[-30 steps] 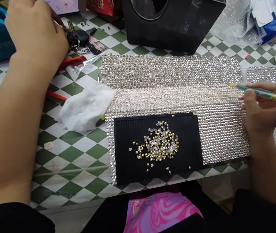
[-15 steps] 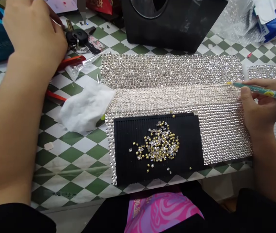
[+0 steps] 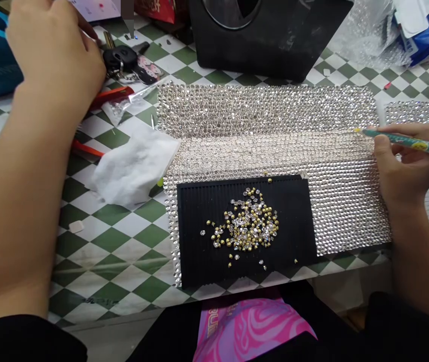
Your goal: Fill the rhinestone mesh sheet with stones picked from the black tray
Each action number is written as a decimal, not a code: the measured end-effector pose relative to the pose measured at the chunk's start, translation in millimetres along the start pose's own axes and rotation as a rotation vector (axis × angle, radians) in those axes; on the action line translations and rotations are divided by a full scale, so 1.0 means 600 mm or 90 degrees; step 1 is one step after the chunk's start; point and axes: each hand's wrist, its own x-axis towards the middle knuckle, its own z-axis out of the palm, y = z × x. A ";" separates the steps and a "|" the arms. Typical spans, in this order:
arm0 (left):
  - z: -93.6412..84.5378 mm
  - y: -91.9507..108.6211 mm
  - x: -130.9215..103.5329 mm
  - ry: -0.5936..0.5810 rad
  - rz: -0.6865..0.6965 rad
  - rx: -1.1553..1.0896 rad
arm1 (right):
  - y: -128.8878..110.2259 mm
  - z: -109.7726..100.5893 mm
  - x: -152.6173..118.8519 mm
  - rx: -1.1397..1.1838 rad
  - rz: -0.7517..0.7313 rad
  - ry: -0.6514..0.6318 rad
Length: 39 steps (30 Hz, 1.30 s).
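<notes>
Nearest, loose rhinestones (image 3: 250,223) lie on a ribbed black tray (image 3: 293,221) overlapping the rhinestone sheet (image 3: 267,110), over which the right hand's (image 3: 406,168) fingers grip a patterned pencil (image 3: 410,141), while the left hand's (image 3: 58,45) finger state cannot be told.

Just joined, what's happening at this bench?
The right hand holds a green pencil-like tool, its yellow tip at the rhinestone sheet. A black ridged tray overlaps the sheet and bears a loose pile of small stones. The left hand is near the keys; its fingertips are hidden, so its grip is unclear.
</notes>
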 end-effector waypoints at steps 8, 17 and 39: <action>0.001 0.002 -0.003 0.000 0.004 -0.018 | 0.007 -0.002 0.001 0.021 0.001 0.039; 0.002 -0.005 0.003 0.011 0.026 -0.093 | -0.102 -0.013 -0.049 0.128 -0.082 -0.102; 0.006 -0.006 0.006 0.021 0.035 -0.058 | -0.204 0.014 -0.088 0.258 -0.081 -0.327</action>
